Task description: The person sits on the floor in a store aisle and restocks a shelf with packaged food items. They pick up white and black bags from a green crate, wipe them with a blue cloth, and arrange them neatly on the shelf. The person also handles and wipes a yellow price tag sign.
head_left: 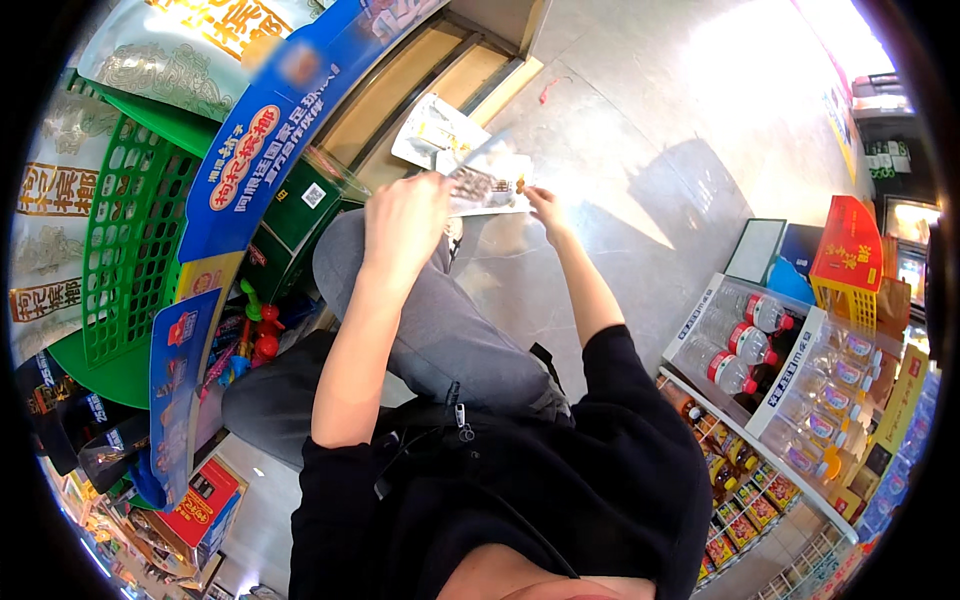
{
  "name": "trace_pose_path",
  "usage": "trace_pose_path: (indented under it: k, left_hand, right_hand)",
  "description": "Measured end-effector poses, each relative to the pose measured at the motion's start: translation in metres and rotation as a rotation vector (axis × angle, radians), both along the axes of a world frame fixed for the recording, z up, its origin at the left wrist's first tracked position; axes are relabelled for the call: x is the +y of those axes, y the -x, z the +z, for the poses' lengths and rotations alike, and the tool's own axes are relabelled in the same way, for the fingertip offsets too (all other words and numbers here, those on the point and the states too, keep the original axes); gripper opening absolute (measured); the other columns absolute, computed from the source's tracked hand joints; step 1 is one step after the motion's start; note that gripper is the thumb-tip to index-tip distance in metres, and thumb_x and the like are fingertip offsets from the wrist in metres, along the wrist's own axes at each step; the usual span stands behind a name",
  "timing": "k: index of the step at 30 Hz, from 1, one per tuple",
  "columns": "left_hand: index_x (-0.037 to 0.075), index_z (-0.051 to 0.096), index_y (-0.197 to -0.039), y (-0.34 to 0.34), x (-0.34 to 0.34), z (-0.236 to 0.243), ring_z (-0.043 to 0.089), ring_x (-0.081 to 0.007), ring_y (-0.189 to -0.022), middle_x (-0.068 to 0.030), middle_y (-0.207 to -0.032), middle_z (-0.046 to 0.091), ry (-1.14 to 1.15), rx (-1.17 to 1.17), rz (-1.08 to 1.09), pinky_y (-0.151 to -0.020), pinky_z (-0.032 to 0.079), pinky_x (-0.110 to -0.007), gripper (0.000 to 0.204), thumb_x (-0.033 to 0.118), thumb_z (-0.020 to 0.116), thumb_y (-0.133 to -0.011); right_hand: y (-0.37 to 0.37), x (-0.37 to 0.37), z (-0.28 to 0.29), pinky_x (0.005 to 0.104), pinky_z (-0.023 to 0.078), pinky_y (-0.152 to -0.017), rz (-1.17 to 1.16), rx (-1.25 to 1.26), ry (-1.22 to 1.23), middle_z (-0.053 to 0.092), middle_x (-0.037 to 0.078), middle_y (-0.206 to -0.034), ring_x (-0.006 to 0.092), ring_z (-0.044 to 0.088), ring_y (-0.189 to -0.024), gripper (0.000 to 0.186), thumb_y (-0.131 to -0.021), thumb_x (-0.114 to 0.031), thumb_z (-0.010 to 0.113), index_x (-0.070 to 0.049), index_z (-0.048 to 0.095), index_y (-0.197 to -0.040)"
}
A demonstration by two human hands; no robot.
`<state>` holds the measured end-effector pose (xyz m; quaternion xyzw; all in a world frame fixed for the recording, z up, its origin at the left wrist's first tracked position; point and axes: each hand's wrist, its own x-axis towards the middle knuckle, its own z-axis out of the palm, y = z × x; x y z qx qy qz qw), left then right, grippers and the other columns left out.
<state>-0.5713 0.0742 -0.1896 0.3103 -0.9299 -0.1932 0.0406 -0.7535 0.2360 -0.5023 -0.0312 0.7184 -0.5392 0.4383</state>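
In front of my raised knee, my left hand [408, 215] is closed at the left side of a snack packet [492, 185], white with a clear part and brown pieces showing. My right hand [546, 212] pinches the packet's right edge between thumb and fingers. Glare blurs the clear film, and the back of my left hand hides the near left corner. Just beyond lies another pale packet [438, 132] with a printed front, partly overlapped by the first one.
At left stand a green plastic basket [130, 240], a blue display board [255, 140] and a dark green carton [300, 205]. Wooden shelf slats [400, 85] lie ahead. Water bottles [750, 342] fill boxes at right, near a red box [848, 245]. Grey tiles [620, 130] cover the floor.
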Motion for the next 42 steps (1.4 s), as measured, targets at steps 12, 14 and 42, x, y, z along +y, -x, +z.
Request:
trace_pose_path:
  k: [12,14,42]
  left_hand:
    - [0.005,0.068,-0.088,0.018,-0.009,-0.009,0.064,-0.0356,-0.069,-0.0165,-0.077,0.065,-0.065,0.236,0.162,-0.062,0.051,-0.044,0.025,0.028,0.057,-0.088]
    - [0.007,0.068,-0.098,0.006,-0.005,-0.014,0.064,-0.0333,-0.074,-0.0136,-0.087,0.066,-0.103,0.202,0.185,-0.064,0.051,-0.043,0.020,0.019,0.058,-0.085]
    - [0.001,0.066,-0.091,-0.284,-0.014,0.289,0.064,-0.0184,-0.070,-0.0088,-0.077,0.065,0.606,0.626,0.043,-0.063,0.049,-0.027,0.014,0.003,0.069,-0.078]
  right_hand:
    - [0.015,-0.155,-0.073,0.0415,0.036,-0.101,1.086,1.013,-0.458,0.047,0.017,-0.133,0.0278,0.043,-0.125,0.071,-0.069,-0.042,0.074,-0.015,0.050,-0.130]
    - [-0.006,-0.166,-0.066,0.0413,0.038,-0.098,1.171,1.029,-0.414,0.050,0.018,-0.130,0.0287,0.045,-0.123,0.071,-0.068,-0.043,0.075,-0.014,0.052,-0.128]
    - [-0.078,-0.039,0.449,0.0382,0.039,-0.101,-0.251,0.444,1.219,0.054,0.011,-0.127,0.0206,0.052,-0.114,0.041,-0.094,-0.022,0.055,0.002,0.049,-0.127]
